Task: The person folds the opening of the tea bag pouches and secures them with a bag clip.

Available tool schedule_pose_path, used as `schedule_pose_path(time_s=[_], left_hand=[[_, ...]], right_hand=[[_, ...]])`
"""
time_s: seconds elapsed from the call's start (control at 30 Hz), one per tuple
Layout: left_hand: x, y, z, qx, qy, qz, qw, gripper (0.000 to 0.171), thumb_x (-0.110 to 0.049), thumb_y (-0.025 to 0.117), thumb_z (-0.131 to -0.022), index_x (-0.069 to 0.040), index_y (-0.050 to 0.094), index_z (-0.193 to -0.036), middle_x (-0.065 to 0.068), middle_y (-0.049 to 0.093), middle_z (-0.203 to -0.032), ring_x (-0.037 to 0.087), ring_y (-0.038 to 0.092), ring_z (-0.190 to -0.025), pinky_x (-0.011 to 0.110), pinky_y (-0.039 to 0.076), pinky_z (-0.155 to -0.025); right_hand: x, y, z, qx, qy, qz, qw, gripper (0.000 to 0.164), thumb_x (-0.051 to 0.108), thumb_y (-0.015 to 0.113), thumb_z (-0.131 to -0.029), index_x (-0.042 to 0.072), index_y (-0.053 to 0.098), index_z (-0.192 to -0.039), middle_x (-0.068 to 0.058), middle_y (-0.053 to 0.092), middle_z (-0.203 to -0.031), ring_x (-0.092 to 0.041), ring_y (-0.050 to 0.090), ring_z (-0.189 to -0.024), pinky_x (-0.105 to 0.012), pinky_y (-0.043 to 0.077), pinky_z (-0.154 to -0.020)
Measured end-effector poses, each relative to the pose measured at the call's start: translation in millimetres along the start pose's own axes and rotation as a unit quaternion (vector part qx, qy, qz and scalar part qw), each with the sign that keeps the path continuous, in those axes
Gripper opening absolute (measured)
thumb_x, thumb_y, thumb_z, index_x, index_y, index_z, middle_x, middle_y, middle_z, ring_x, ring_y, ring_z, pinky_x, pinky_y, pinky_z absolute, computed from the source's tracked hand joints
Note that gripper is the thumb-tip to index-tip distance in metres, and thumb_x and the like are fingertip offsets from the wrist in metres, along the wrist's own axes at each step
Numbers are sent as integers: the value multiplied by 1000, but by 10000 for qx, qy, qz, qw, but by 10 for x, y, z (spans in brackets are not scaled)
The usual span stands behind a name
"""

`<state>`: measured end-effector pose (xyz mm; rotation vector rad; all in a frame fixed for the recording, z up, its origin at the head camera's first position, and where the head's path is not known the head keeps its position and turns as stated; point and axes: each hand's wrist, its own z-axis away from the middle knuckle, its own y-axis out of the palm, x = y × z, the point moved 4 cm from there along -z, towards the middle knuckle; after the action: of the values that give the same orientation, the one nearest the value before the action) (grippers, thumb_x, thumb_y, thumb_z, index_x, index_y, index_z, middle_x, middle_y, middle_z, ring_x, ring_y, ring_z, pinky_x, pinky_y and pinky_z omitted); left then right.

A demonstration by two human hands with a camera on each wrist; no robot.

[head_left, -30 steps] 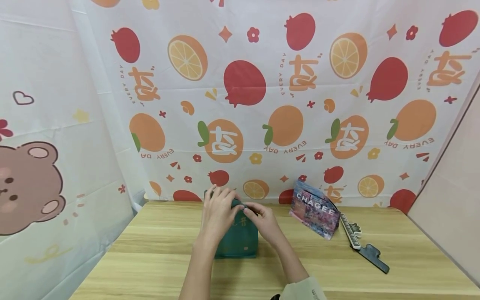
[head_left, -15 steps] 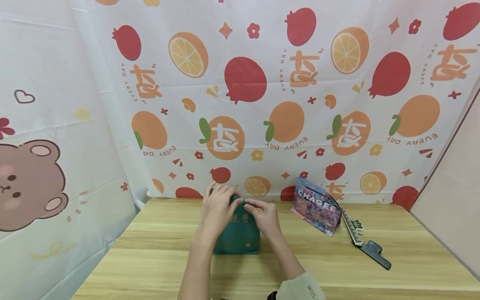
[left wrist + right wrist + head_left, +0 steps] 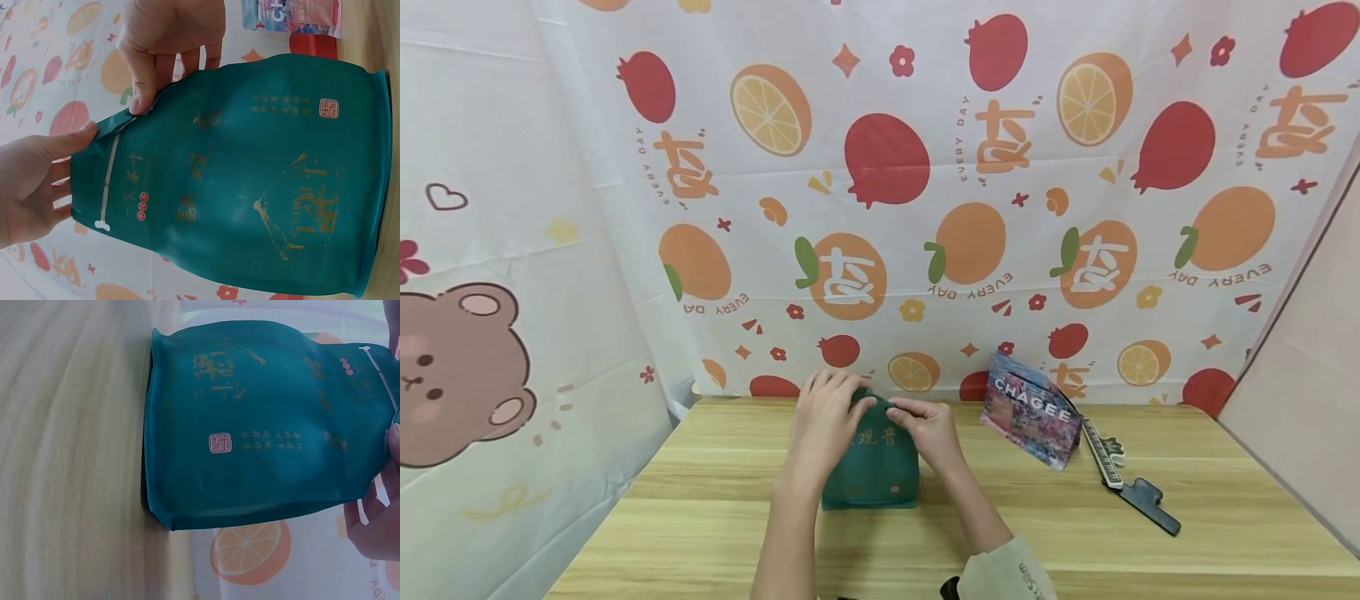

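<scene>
A green pouch (image 3: 874, 468) with gold characters stands upright on the table. In the left wrist view its front shows a pale strip (image 3: 111, 169) with a small white end tab, running across below the top edge. My left hand (image 3: 827, 421) pinches the top edge on the left, thumb in front and fingers behind. My right hand (image 3: 931, 429) pinches the top edge on the right between thumb and fingers. A fold shows in the top edge between the two thumbs. In the right wrist view, the right hand (image 3: 375, 515) stays at the pouch's upper corner.
Right of the green pouch stands a colourful CHAGEE pouch (image 3: 1028, 410). Beside it lie a clip with a keyboard pattern (image 3: 1102, 454) and a black clip (image 3: 1150, 504) on the wooden table (image 3: 715, 500). A fruit-print curtain (image 3: 887, 158) hangs behind.
The left hand has shifted slightly left and the gap between the hands has widened. More of the pouch's upper front and its characters shows now. Both hands stay on the top edge.
</scene>
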<state>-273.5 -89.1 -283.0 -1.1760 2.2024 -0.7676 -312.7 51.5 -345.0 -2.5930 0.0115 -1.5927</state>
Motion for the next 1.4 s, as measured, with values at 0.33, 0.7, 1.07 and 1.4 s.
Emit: schedule_pose_path(time_s=[0.33, 0.7, 1.07, 1.4], left_hand=[[26, -2, -57, -131, -66, -114, 9998, 15, -18, 74, -78, -8, 71, -89, 5, 68, -89, 25, 57, -88, 44, 36, -93], [86, -16, -114, 84, -111, -19, 9999, 15, -22, 71, -80, -11, 73, -89, 2, 68, -82, 21, 56, -78, 46, 36, -92], [52, 19, -147, -230, -301, -120, 9992, 14, -23, 68, -83, -11, 73, -88, 2, 68, -81, 21, 56, -75, 46, 36, -88], [46, 72, -163, -685, -694, 161, 9951, 9, -14, 72, -80, -8, 75, -85, 5, 68, -78, 24, 56, -77, 48, 34, -90]], right_hand=[[184, 27, 35, 762, -158, 312, 9965, 25, 9, 56, -92, -6, 62, -111, -16, 62, -107, -27, 58, -99, -36, 47, -84], [88, 87, -63, 438, -352, 273, 9980, 22, 9, 61, -88, -4, 67, -105, -14, 66, -100, -21, 62, -88, -27, 50, -74], [76, 108, -78, -355, -143, 28, 9993, 19, 5, 67, -83, -5, 69, -99, -16, 66, -97, -25, 63, -92, -29, 51, -73], [322, 120, 3, -571, -330, 243, 9975, 19, -1, 65, -83, -11, 67, -98, -21, 65, -96, -29, 62, -93, -29, 51, -73]])
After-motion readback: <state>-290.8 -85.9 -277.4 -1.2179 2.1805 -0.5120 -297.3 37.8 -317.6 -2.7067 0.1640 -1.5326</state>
